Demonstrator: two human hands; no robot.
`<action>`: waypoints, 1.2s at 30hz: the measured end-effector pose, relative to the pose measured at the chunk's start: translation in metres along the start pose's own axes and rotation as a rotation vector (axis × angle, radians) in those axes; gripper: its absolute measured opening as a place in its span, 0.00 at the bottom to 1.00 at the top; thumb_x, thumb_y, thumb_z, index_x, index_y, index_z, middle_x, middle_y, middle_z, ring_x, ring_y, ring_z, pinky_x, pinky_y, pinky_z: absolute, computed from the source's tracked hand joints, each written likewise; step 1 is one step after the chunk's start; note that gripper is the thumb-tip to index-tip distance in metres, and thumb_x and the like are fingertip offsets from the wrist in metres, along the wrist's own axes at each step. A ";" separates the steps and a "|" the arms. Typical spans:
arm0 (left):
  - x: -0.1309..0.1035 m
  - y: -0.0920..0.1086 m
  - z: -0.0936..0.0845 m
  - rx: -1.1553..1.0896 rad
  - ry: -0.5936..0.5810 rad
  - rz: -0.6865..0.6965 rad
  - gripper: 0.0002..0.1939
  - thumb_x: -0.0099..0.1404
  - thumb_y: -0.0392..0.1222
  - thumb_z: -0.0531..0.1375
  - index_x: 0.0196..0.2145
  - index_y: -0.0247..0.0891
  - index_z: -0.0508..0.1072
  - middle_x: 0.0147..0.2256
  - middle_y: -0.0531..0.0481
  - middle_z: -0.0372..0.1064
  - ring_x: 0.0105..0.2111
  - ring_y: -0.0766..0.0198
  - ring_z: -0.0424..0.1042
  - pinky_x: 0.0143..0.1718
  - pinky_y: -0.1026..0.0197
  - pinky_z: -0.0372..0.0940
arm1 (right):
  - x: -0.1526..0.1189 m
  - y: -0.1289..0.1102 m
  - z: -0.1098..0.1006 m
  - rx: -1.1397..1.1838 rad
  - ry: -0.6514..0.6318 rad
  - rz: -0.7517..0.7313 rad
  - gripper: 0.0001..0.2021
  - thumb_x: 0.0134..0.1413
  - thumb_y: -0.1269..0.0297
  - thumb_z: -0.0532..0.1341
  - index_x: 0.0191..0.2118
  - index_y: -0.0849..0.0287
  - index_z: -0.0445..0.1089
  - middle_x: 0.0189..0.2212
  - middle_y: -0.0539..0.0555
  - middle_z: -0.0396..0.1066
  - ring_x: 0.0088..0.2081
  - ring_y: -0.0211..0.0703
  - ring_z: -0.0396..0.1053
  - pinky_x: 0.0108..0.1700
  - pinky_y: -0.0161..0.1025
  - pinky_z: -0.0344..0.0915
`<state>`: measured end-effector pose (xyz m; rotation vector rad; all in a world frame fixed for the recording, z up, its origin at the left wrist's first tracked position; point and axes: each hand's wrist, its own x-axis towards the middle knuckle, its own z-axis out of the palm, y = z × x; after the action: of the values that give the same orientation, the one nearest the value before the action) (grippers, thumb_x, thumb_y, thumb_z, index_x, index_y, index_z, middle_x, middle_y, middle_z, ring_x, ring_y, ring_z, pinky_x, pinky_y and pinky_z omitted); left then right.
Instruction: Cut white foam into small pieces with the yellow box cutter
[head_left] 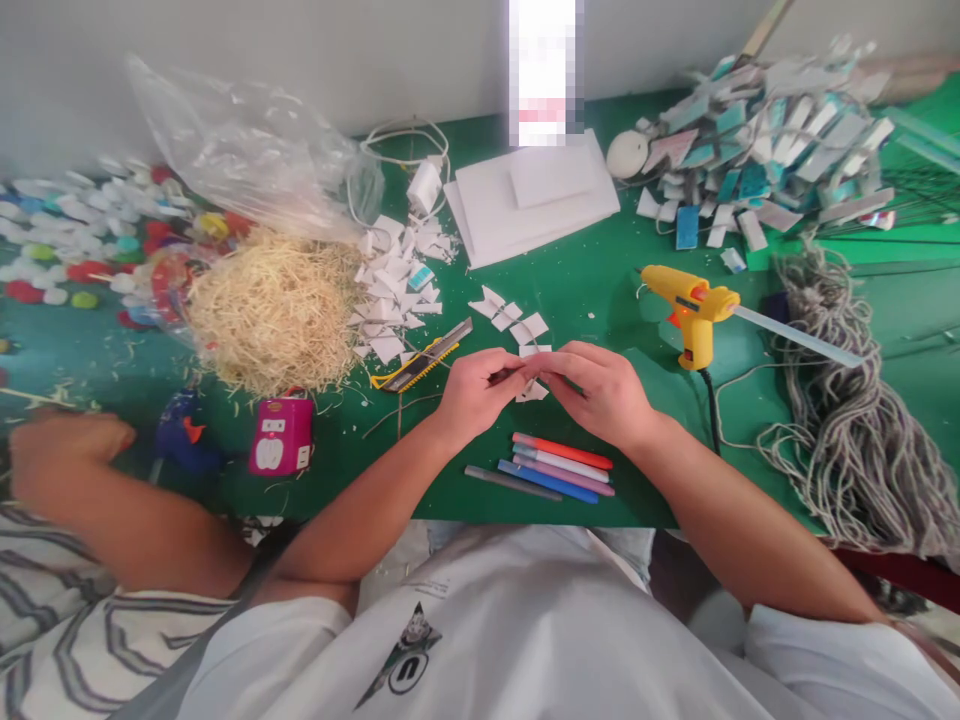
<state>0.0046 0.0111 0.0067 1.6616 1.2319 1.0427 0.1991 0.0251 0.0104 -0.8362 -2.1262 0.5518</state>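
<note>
My left hand (pixel 478 392) and my right hand (pixel 602 390) meet at their fingertips over the green table (pixel 420 470). Both have their fingers pinched together, and what they hold between them is too small and hidden to make out. Just beyond and under the fingertips lies a curved chain of small white card pieces (pixel 507 316). A yellow-edged box cutter (pixel 424 362) rests beside my left hand. Several felt pens (pixel 562 466) lie between my forearms, near the table's front edge.
Yellow glue gun (pixel 694 310) and grey yarn (pixel 847 400) at right; foam scraps (pixel 757 150) behind. White sheets (pixel 480 215) lie at the back. Left are card scraps (pixel 386 300), straw (pixel 274 310), a pink socket box (pixel 280 437) and another person's arm (pixel 142 515).
</note>
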 end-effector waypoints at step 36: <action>-0.007 0.007 0.007 -0.248 0.121 -0.229 0.16 0.56 0.55 0.74 0.26 0.38 0.82 0.20 0.53 0.72 0.19 0.71 0.65 0.20 0.68 0.60 | -0.001 -0.009 0.009 -0.208 0.180 -0.132 0.22 0.64 0.75 0.60 0.60 0.52 0.66 0.30 0.47 0.74 0.30 0.39 0.72 0.33 0.34 0.72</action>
<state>0.0122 0.0022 0.0102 1.2535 1.2790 1.1150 0.1892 0.0172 0.0100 -0.8191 -2.0769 0.1814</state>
